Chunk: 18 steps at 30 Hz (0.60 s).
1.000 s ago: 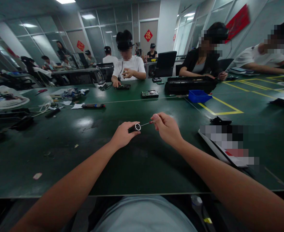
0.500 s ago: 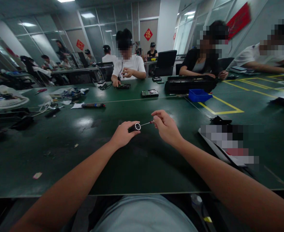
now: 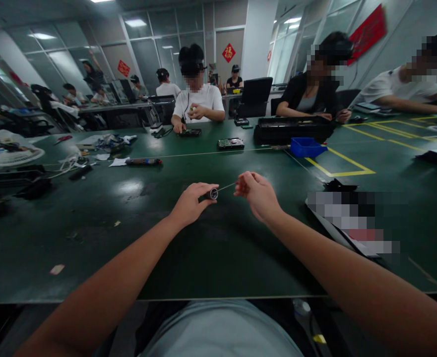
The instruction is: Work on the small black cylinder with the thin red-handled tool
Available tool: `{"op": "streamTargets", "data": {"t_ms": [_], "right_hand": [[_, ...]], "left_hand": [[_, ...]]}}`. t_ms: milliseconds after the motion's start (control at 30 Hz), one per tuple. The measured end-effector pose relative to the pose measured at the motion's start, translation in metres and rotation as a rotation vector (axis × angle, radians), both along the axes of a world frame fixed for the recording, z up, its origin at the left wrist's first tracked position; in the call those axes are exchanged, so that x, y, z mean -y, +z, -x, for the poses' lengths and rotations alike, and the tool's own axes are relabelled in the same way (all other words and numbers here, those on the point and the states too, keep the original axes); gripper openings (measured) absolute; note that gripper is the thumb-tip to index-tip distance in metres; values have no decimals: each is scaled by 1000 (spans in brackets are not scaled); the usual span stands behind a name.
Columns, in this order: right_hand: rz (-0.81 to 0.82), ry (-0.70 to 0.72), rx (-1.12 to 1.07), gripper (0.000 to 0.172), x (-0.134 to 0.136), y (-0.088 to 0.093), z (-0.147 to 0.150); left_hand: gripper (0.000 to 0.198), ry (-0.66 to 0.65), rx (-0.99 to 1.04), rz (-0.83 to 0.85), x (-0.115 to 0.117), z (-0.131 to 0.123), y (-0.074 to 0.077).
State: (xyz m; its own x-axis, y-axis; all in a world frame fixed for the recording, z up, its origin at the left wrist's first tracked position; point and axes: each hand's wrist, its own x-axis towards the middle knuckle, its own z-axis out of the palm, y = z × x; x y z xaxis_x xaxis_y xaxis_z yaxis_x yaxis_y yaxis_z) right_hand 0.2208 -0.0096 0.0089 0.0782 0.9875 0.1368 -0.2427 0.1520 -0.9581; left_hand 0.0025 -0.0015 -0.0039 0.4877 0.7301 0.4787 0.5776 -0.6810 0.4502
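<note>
Left hand: we grip a short black silver-rimmed cylinder, rimmed end rightward | right hand: we pinch a thin metal-shafted tool | shaft alone spans the gap between our hands, slanting left to the rim | blue plastic tray beyond right hand, well apart on green table

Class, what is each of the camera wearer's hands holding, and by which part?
The left hand grips a dark cylinder by its sides, near the rimmed end. The right hand holds a screwdriver by its handle end, largely hidden.
</note>
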Motion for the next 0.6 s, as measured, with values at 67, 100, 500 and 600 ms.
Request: {"op": "streamTargets", "data": {"t_ms": [67,100,500,600], "right_hand": [[134,59,-56,24,-4,0,-3],[143,41,-52,23,-5,0,-4],[-202,-92,347,24,10,9,-1],[-240,-85,344,23,11,9,0]], "left_hand": [[43,-19,-50,-15,-1,1,2],[44,-16,-71,-11,-2,1,3],[44,93,-85,106,5,-2,6],[44,96,-74,114,5,-2,6]]}}
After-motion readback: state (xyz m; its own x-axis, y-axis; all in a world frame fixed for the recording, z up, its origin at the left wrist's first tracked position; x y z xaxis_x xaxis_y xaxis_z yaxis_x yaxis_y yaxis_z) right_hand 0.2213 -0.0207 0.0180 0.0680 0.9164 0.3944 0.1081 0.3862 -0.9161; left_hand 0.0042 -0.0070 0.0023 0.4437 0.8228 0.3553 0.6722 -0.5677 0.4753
